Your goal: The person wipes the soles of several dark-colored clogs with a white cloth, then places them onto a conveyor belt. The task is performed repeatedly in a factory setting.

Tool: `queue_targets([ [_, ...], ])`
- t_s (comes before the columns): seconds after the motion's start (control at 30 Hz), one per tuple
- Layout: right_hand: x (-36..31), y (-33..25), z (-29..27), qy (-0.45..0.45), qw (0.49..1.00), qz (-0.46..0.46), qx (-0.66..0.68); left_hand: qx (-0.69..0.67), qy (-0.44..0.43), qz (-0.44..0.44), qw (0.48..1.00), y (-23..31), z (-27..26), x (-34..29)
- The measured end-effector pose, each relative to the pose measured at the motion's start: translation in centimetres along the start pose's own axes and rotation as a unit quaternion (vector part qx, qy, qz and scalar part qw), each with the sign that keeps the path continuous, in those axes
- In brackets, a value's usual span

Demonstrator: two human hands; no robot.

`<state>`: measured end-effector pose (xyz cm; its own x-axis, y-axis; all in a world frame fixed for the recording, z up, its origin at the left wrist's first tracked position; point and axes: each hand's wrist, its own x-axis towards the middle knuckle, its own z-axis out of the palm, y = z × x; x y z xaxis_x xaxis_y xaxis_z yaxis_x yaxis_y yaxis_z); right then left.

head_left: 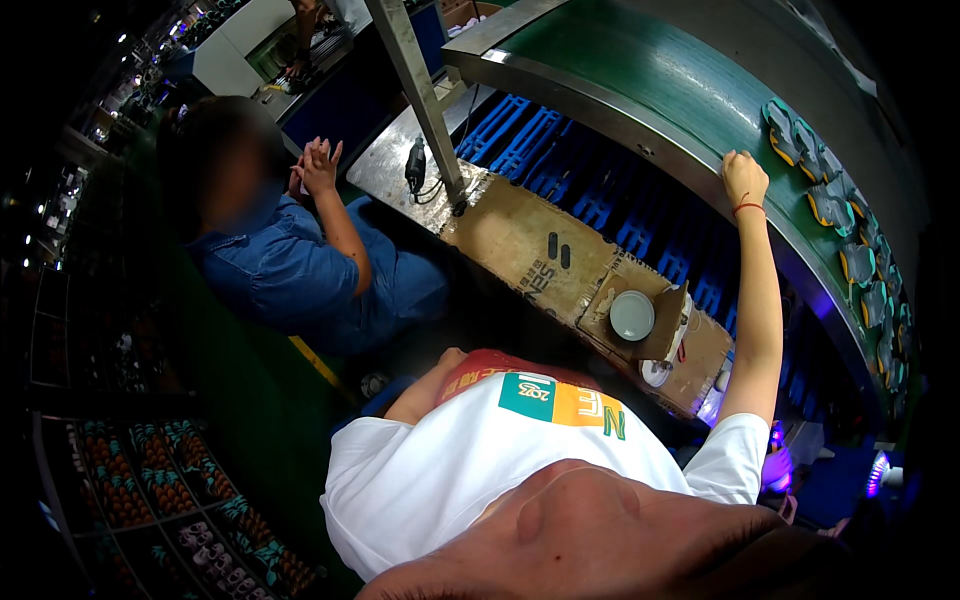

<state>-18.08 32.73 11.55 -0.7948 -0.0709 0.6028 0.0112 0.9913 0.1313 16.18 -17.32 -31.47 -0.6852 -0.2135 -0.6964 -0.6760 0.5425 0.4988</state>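
My right arm stretches out to the conveyor, and my right hand [745, 178] is closed in a fist at its metal edge rail [640, 150]. A thin red cord circles that wrist. No object shows in the fist. Just beyond it, on the green belt [600, 50], lie several grey shoe uppers [795, 140] with teal and orange trim. My left arm bends close in front of my body. Only a bit of my left hand [452, 358] shows past the white shirt, its fingers hidden.
Beneath the belt runs a ledge covered with flattened cardboard [520, 240]. On it stands an open carton [660, 345] holding a round white container [632, 316]. A metal post [420, 100] rises at its left end. A co-worker in blue [310, 270] sits left, hands together. Racks of shoe parts [150, 470] stand lower left.
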Motion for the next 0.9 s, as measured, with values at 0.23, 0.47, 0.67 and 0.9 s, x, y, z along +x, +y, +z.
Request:
queue_targets([
  [0.23, -0.2, 0.1, 0.0, 0.008, 1.000, 0.002, -0.003, -0.003, 0.000, -0.005, 1.000, 0.7, -0.2, -0.8],
  [0.47, -0.2, 0.3, 0.0, -0.001, 1.000, 0.008, -0.005, -0.007, 0.001, -0.003, 1.000, 0.8, -0.3, -1.1],
  [0.67, -0.3, 0.4, -0.2, -0.006, 1.000, 0.021, 0.000, -0.002, -0.001, 0.004, 1.000, 0.1, -0.3, -0.4],
  [0.9, -0.4, 0.6, -0.2, -0.005, 1.000, 0.023, -0.005, 0.006, 0.008, 0.009, 1.000, -0.4, 0.2, -0.2],
])
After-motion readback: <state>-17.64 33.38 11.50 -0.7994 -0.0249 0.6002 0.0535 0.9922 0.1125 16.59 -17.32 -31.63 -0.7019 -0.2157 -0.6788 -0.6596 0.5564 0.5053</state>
